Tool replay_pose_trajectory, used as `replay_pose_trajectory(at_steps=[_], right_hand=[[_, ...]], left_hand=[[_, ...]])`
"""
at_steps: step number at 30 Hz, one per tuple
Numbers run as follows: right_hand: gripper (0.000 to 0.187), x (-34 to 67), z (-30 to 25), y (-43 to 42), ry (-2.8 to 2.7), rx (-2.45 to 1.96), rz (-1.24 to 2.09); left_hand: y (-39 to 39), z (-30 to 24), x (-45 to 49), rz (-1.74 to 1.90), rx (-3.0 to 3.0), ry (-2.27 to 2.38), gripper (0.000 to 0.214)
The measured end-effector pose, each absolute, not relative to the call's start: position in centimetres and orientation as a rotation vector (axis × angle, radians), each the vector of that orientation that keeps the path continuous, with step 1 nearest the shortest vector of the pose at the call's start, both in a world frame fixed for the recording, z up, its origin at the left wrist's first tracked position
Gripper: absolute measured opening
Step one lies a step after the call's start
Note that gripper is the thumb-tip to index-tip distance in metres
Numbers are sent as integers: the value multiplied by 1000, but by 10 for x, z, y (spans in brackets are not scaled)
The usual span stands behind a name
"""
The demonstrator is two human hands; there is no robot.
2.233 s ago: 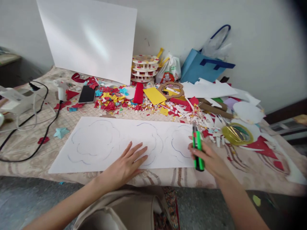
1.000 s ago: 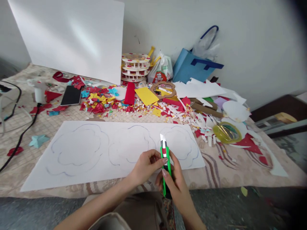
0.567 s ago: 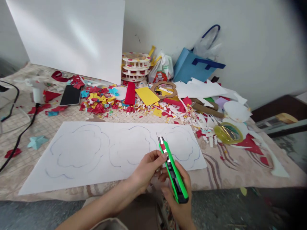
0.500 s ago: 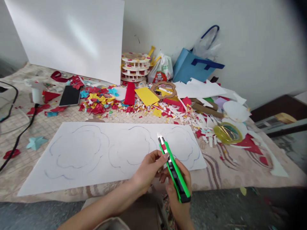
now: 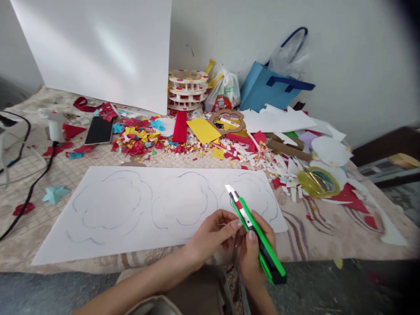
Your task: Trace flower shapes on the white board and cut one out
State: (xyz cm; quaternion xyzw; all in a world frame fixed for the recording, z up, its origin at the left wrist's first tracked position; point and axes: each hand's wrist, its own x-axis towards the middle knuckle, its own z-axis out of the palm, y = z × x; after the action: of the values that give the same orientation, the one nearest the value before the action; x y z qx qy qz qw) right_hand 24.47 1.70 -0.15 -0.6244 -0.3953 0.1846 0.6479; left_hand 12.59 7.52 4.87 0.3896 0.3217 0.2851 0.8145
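Note:
My right hand (image 5: pixel 259 245) is closed around a green and black utility knife (image 5: pixel 259 236), the thumb lying on its slider. Its bare blade (image 5: pixel 229 189) points up and left, above the paper. Beside the knife, my left hand (image 5: pixel 216 232) has its fingers curled in and thumb pressed toward them; whatever is between them is hidden. Beyond both hands lies a long white sheet of paper (image 5: pixel 82 210) with three scalloped, cloud-like outlines drawn in blue. The knife covers part of the rightmost outline.
Coloured paper scraps (image 5: pixel 141 135) litter the table's far half. A phone (image 5: pixel 98 130), glue gun (image 5: pixel 55 127) with black cord, cardboard ring (image 5: pixel 213 118), tape roll (image 5: pixel 333 190) and blue bag (image 5: pixel 262 87) lie around. A large white board (image 5: pixel 98 52) leans against the wall.
My left thumb has come off the knife and now sits beside it. My right thumb has moved onto the slider. The knife has shifted right, and its blade shows more clearly.

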Motion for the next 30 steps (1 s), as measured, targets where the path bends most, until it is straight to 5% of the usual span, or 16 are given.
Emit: replay_pose_trajectory(at_steps=[7,17,30], right_hand=[[40,273,21,41,-1075,-1380,633],[35,267,29,91,-1538,-1548,256],[38,259,14,116,-1696,-1485,95]], left_hand=[[108,54,72,744,1917,1023,14],[127,23,66,435,2555,1096,53],[124,14,65,464,2604,1089,48]])
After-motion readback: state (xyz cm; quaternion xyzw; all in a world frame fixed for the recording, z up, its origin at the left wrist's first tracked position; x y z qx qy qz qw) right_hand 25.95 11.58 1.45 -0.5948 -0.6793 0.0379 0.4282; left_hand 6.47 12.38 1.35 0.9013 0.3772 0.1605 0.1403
